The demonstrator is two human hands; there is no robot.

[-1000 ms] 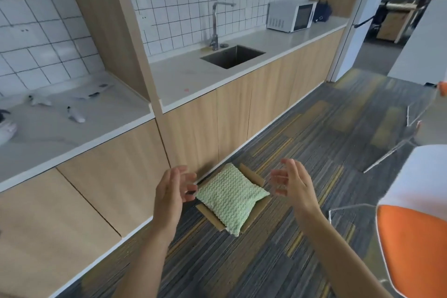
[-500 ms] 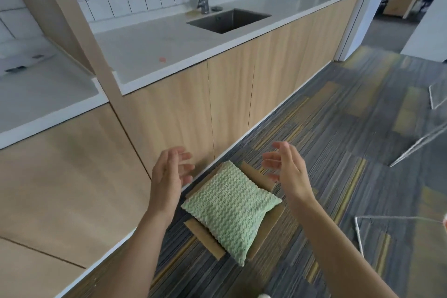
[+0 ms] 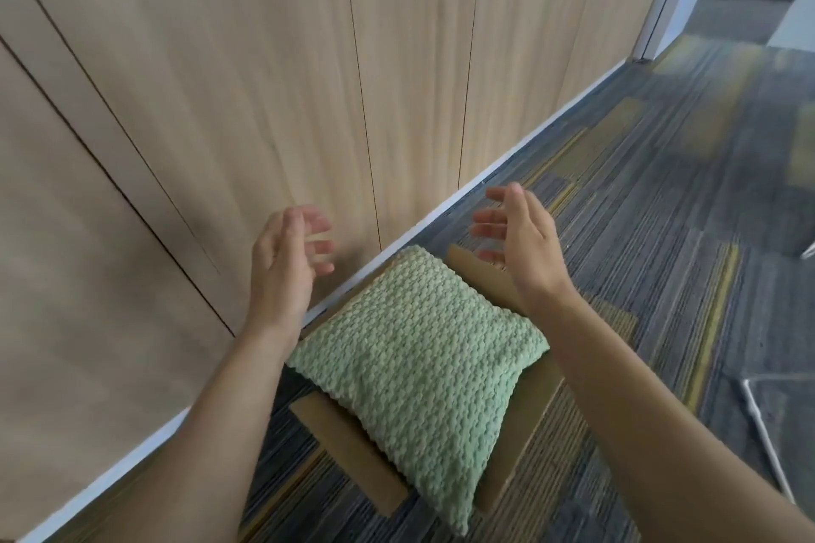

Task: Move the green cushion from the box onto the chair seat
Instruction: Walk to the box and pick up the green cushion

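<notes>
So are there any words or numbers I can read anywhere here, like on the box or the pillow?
None can be read.
The green cushion: only knit bumps, no label showing.
The cardboard box: plain brown, no print on the parts showing.
The wooden cabinet doors and the striped carpet: no signs or numbers.

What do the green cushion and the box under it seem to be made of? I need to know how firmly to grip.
Green cushion: soft fabric, probably chunky knit or woven yarn, matte; its raised bumpy weave and sagging corner suggest a yielding filling. Box: looks like plain brown cardboard, matte, with thin flat flaps spread on the carpet.
</notes>
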